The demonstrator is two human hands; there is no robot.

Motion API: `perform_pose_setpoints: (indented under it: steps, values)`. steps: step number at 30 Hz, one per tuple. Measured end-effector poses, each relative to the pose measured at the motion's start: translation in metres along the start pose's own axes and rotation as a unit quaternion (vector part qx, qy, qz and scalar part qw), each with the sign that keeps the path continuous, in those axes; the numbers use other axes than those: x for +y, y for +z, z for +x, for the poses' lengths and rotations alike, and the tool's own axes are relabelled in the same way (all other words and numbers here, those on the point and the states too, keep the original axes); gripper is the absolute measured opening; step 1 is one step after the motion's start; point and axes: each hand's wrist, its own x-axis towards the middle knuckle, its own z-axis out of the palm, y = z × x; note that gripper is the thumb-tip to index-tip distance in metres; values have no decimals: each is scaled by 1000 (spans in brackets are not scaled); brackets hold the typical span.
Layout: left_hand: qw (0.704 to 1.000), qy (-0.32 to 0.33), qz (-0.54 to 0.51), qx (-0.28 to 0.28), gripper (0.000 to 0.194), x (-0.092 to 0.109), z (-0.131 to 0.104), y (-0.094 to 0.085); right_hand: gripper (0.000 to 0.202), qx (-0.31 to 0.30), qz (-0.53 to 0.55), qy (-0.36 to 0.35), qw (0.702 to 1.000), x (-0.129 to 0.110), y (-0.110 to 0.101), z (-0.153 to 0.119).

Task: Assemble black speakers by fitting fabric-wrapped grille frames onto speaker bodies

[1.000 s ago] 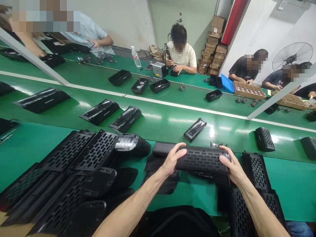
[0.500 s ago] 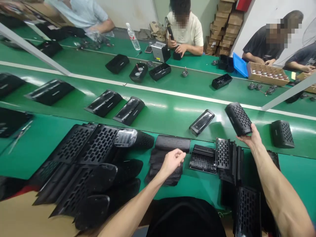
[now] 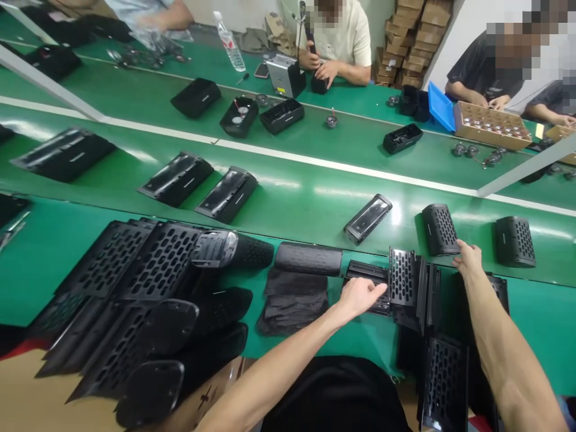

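A black perforated speaker housing (image 3: 440,230) stands on the green belt at right. My right hand (image 3: 468,259) is at its lower right corner; the fingers are apart, with the tips touching or very close to it. My left hand (image 3: 362,295) is over a black slotted panel (image 3: 366,270) lying on the near bench. Its thumb points away from the curled fingers, partly hiding the panel; I see nothing held. Just right of that hand stands an upright row of perforated panels (image 3: 402,277). Dark sheets (image 3: 294,303) lie in a pile to its left, below a curved black cover (image 3: 308,258).
More housings stand on the belt, one at far right (image 3: 515,241) and one tilted at centre (image 3: 369,218). Stacked perforated shells (image 3: 155,258) fill the near left. Co-workers sit across, near a bottle (image 3: 228,42) and a cardboard box of parts (image 3: 492,125). A slanted post (image 3: 526,165) rises at right.
My right hand has lowered the speaker housing onto the belt, and its fingers have loosened. My left hand has moved right from above the dark sheets to the slotted panel.
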Motion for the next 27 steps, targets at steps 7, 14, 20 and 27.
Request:
perform_pose_setpoints:
  steps: [7,14,20,27]
  values:
    - [995,49,80,14,28,10,0,3,50,-8,57,-146,988,-22,-44,-103]
    - [953,213,215,-3,29,-84,-85,-79,40,-310,-60,-129,940,24,-53,-266]
    - [929,191,295,-117,24,-112,-85,-23,34,-278,-284,-141,907,161,-31,-284]
    - [961,94,260,-11,16,-125,-96,8,34,-266,-312,-128,903,197,-38,-256]
